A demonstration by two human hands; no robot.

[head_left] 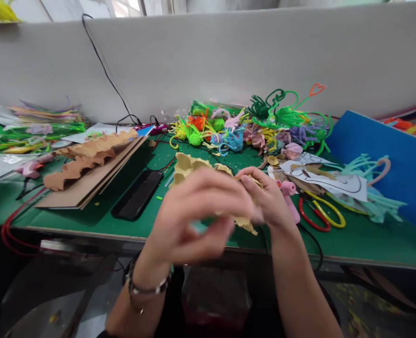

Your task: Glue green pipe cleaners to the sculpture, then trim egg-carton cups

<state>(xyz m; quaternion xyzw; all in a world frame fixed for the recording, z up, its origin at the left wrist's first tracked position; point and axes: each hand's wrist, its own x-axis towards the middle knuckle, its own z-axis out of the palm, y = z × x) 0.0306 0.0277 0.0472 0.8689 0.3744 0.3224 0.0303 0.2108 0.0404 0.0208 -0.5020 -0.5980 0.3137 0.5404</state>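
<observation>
My left hand (203, 211), blurred by motion, is raised over the table's front edge with its fingers curled; whether anything is between the fingertips is too smeared to tell. Beside it on the right, my right hand (264, 192) pinches a torn piece of yellowish molded pulp (245, 224). Behind my left hand lies a larger yellowish egg-tray piece (185, 166), partly hidden by that hand. A pink glue gun (290, 199) rests just right of my right hand, its front partly covered.
Red-and-yellow-handled scissors (322, 213) lie to the right, before a blue board (380, 169). A black phone (137, 195) and stacked cardboard (98, 180) are on the left. Colorful pipe-cleaner pieces (232, 138) line the back of the green table (363, 239).
</observation>
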